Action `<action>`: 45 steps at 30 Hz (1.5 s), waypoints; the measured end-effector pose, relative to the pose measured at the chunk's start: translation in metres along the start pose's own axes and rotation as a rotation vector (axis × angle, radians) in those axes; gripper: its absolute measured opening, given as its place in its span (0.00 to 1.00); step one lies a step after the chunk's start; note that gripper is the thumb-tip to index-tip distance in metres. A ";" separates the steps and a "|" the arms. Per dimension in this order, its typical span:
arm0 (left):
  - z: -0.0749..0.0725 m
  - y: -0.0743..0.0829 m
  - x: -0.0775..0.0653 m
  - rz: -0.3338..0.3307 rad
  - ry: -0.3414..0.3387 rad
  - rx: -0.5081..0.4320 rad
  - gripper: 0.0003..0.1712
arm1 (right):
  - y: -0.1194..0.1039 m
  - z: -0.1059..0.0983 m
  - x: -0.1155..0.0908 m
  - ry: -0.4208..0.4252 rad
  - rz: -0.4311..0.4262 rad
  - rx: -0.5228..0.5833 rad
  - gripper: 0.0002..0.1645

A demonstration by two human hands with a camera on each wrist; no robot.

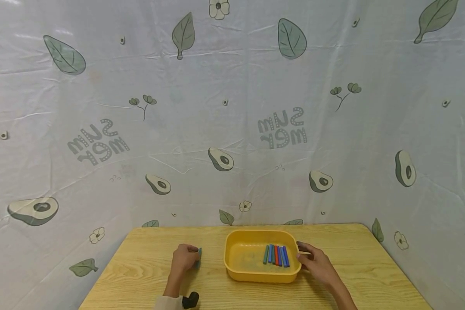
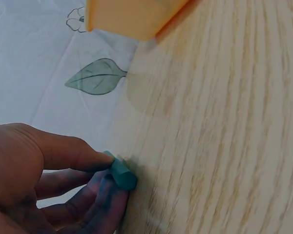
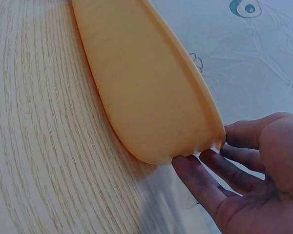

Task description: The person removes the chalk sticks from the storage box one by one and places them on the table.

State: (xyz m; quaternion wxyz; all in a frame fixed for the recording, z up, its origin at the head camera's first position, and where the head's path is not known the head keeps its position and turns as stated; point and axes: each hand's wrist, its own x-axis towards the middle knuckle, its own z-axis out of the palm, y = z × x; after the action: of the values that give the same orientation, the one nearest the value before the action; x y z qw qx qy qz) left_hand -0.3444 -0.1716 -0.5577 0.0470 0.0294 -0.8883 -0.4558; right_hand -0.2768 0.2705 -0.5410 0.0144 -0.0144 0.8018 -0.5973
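Note:
My left hand (image 1: 186, 257) is on the left part of the table, pinching a teal chalk stick (image 2: 123, 176) between thumb and fingers. Dark blue-green stains mark those fingers in the left wrist view. To the right stands a yellow plastic tray (image 1: 263, 277). Several chalk sticks lie side by side in its right half, among them a red chalk stick (image 1: 277, 255), with green and blue ones around it. At the tray's right end, my right hand (image 1: 317, 263) holds the rim, its thumb and fingertips against the edge and outer wall.
The wooden table (image 1: 139, 267) has a light grain and rounded far corners. Behind it and along both sides hangs a pale printed sheet (image 1: 240, 129) with leaves and avocados. A black strap piece (image 1: 190, 300) sits at the left wrist.

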 end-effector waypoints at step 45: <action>0.003 0.077 -0.001 0.143 0.017 -0.144 0.23 | 0.000 0.000 0.001 0.002 -0.011 0.002 0.34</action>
State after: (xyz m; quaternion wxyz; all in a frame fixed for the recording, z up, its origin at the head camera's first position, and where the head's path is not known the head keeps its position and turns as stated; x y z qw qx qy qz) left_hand -0.3446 -0.1241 -0.4972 0.0891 -0.0338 -0.8525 -0.5139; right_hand -0.2774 0.2706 -0.5413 0.0105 -0.0183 0.8011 -0.5982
